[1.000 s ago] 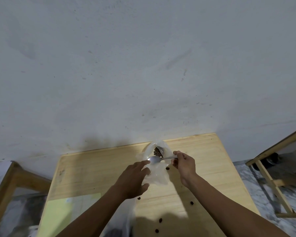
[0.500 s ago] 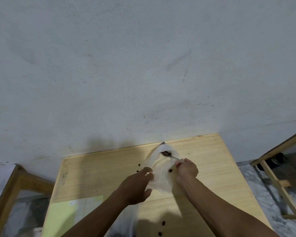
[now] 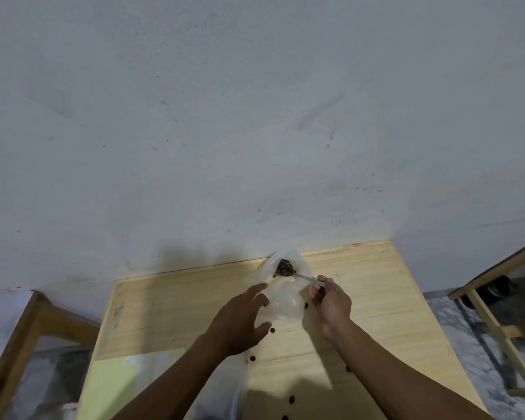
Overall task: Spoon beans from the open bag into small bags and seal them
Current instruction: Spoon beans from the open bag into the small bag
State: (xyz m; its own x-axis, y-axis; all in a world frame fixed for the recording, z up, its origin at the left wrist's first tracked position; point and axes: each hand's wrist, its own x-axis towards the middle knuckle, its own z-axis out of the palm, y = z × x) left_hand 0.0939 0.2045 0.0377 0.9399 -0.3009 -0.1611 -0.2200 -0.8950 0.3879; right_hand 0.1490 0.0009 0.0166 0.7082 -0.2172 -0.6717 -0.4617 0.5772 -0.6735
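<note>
The right hand (image 3: pixel 331 304) pinches a spoon (image 3: pixel 303 277) heaped with beans (image 3: pixel 284 267) beyond the fingers-spread left hand (image 3: pixel 243 319) steadying the clear bag (image 3: pixel 285 301); a tilt would likely scatter more beans onto the tabletop (image 3: pixel 376 298).

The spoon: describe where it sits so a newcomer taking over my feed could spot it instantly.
Start at the wooden table against the grey wall and find the clear plastic bag near its far edge, between the two hands. The spoon juts from the right hand into the bag's mouth, over the beans. It is the only shiny metal thing there, thin and silver.
</note>
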